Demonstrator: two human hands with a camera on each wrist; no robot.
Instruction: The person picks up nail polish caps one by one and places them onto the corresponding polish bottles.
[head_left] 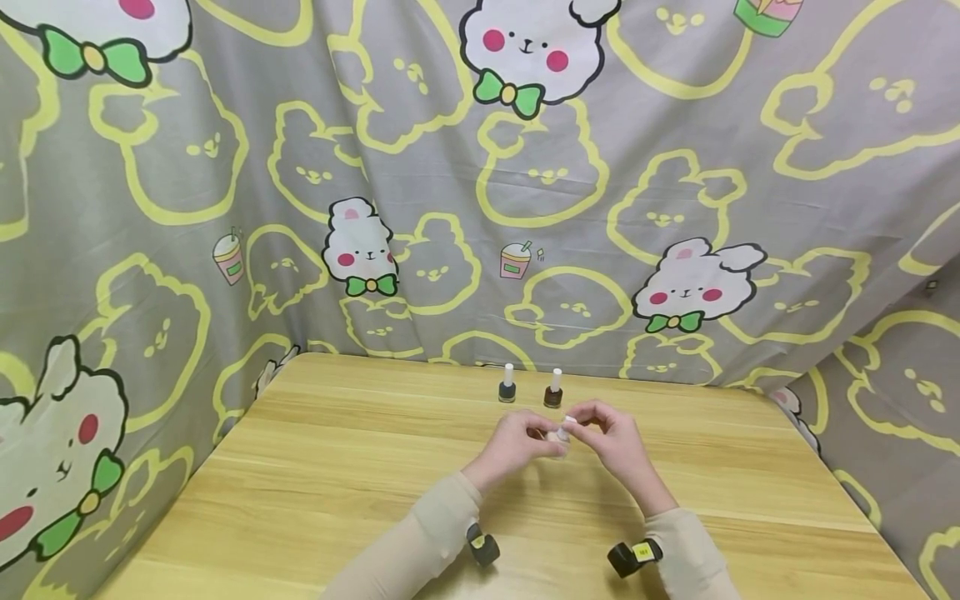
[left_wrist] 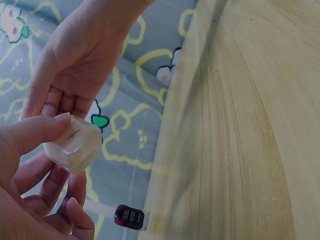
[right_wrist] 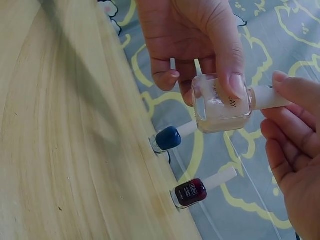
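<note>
Left hand (right_wrist: 200,45) pinches a clear polish bottle (right_wrist: 221,102) steady; right hand (right_wrist: 295,150) grips its white cap (right_wrist: 267,97). Two dark bottles (head_left: 530,386) stand just beyond on the table (head_left: 300,467).

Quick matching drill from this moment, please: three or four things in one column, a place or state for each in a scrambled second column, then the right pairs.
Things:
1. clear bottle
2. white cap
3. dark blue bottle
4. dark red bottle

Places or states:
A. stands on the wooden table, the right one of the pair in the head view
B. pinched by the right hand
C. gripped by the left hand
D. stands on the table, the left one of the pair in the head view

Pairs: 1-C, 2-B, 3-D, 4-A
</note>
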